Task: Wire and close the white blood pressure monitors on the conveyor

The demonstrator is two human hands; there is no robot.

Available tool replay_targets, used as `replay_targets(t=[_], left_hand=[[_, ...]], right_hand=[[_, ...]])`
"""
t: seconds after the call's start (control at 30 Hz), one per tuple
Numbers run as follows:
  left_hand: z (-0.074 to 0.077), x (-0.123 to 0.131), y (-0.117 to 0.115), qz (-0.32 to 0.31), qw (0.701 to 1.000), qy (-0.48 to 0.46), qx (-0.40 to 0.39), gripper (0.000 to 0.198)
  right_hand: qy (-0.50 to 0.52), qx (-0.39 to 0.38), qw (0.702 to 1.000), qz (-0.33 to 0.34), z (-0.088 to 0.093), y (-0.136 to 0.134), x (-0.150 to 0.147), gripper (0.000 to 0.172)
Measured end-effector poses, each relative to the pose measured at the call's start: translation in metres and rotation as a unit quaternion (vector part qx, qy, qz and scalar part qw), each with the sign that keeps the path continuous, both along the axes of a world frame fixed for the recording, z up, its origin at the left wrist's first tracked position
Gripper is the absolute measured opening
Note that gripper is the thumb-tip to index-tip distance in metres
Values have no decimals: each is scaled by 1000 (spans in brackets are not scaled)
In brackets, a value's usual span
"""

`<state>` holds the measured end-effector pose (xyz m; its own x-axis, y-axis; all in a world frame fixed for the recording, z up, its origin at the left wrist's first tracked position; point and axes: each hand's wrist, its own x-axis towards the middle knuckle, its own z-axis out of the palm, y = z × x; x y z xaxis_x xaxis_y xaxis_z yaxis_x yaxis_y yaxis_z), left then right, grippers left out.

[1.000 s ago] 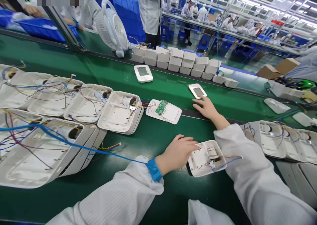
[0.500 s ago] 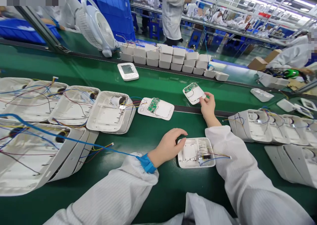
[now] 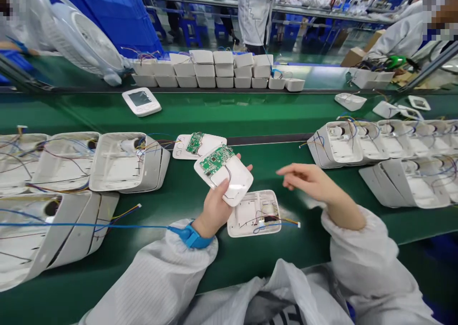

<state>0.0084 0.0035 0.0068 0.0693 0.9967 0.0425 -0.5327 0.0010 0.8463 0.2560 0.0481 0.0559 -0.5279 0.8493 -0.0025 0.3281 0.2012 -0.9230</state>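
My left hand (image 3: pixel 219 205), with a blue wrist strap (image 3: pixel 195 235), grips a white plastic cover (image 3: pixel 238 179) whose inner side faces up. A green circuit board (image 3: pixel 218 160) sits across the cover's far end. Just below lies an open white housing (image 3: pixel 246 215) with wires and a connector (image 3: pixel 299 225) sticking out to the right. My right hand (image 3: pixel 309 179) is held over the bench to the right of the housing, fingers partly stretched and holding nothing. Behind the held cover, a second cover with a board (image 3: pixel 195 143) lies on the bench, partly hidden.
White housings with loose wires stand in rows at the left (image 3: pixel 121 165) and right (image 3: pixel 343 146). A cover with a display window (image 3: pixel 141 100) lies at the back left. Stacked white shells (image 3: pixel 214 69) and a fan (image 3: pixel 80 36) stand beyond. A co-worker's sleeve (image 3: pixel 390 36) shows at right.
The cover has passed from my right hand to my left and come nearer the housing. My right hand has let go and drawn back toward me. The view has turned.
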Motion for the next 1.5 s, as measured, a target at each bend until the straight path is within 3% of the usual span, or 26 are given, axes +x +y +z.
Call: replay_targets(t=[0.07, 0.13, 0.17, 0.27, 0.3, 0.4, 0.53, 0.63, 0.73, 0.87, 0.97, 1.1, 1.33, 1.5], left_hand=[[2, 1, 0, 0, 999, -31, -20, 65], [0, 0, 2, -8, 999, -37, -28, 69], [-2, 0, 3, -17, 999, -36, -28, 70], [-7, -4, 1, -38, 999, -24, -24, 69], [-8, -6, 0, -37, 999, -17, -19, 68], [-7, -12, -6, -17, 1000, 9, 14, 63], [-10, -16, -10, 0, 999, 38, 33, 56], [-18, -14, -13, 7, 998, 54, 17, 53], [-29, -13, -18, -10, 996, 85, 2, 51], [-39, -14, -21, 44, 990, 133, -8, 51], [-40, -16, -22, 41, 992, 123, 8, 48], [-36, -14, -24, 23, 993, 110, 41, 42], [-29, -12, -23, -8, 991, 120, 54, 43], [-22, -14, -20, -27, 980, 176, 87, 39]], right_hand=[[5, -78, 989, 128, 2, -13, 21, 40], [61, -107, 976, 178, -1, -29, 26, 60], [96, -105, 977, 161, -3, -37, 23, 56], [165, -102, 980, 50, -6, -43, -2, 17], [168, -108, 980, 24, -5, -39, -12, 15], [132, -95, 987, 5, 3, -11, -36, 19], [82, 21, 996, 13, 7, 16, -64, 25], [169, -70, 982, 40, 0, 11, -80, 28], [223, -131, 966, -2, -9, -1, -86, 25], [131, -31, 989, -54, -14, -4, -83, 25], [64, 25, 994, -82, -15, -2, -81, 29], [-11, 98, 985, -140, -18, -2, -81, 7], [-157, 266, 946, -96, -16, 0, -74, 13], [-60, 277, 958, -35, -11, -11, -79, 18]])
